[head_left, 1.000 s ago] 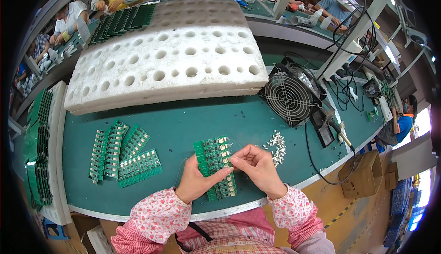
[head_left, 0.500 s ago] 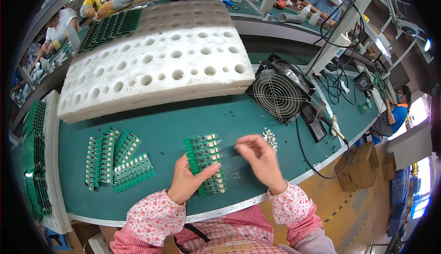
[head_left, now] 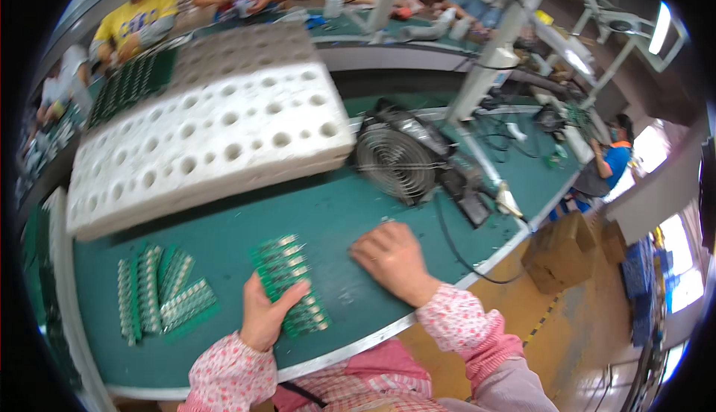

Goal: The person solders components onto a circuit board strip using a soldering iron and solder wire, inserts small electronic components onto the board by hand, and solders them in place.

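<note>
My left hand grips a green circuit board panel by its left side, the thumb lying across its face. Rows of small pale and dark parts cover the panel. To its right, my right hand is down at the table with its fingers bent and close together. Its fingertips are partly hidden and blurred, so what they hold does not show. A few small white pieces peek out just beyond the knuckles. Several more circuit board panels lie overlapping on the green table to the left.
A thick white foam block with round holes stands behind, with green boards on its far left. A black fan with a wire guard stands beyond my right hand, its cable trailing rightward. Another foam slab borders the left. People work across the bench.
My right hand has come down to the small white pieces and now covers most of them. The left hand still holds the panel. The whole view has swung, blurring the picture.
</note>
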A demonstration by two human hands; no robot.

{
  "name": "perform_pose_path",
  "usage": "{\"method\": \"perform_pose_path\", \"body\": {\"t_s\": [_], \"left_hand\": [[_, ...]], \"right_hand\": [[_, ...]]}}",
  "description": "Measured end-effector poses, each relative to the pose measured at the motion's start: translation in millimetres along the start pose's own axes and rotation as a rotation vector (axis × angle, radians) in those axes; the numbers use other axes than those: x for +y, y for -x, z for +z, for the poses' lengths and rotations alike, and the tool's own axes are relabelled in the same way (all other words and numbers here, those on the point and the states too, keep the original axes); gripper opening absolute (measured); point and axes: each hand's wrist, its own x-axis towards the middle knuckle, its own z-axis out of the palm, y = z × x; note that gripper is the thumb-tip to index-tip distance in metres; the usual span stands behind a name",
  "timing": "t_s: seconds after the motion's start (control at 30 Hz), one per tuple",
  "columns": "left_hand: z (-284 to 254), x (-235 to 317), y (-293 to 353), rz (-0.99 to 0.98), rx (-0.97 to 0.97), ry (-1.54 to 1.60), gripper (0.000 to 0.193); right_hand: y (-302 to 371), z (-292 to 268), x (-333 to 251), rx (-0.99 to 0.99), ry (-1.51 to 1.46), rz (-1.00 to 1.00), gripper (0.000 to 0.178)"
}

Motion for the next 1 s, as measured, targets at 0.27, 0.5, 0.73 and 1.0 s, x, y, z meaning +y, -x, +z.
{"method": "perform_pose_path", "body": {"t_s": [0.27,0.5,0.73,1.0], "left_hand": [[-4,-1,6,0.006,-0.013,0.000,0.032],[0,2,6,-0.010,-0.023,0.003,0.032],[-9,-10,-2,0.046,-0.072,-0.010,0.024],[-10,-9,2,0.072,-0.064,-0.031,0.024]], "right_hand": [[-19,14,-7,0.036,-0.060,-0.060,0.013],[-17,6,-9,0.023,-0.022,-0.117,0.008],[-19,-12,-61,-0.138,-1.504,0.818,0.007],[-16,5,-80,-0.147,-1.506,0.920,0.011]]}}
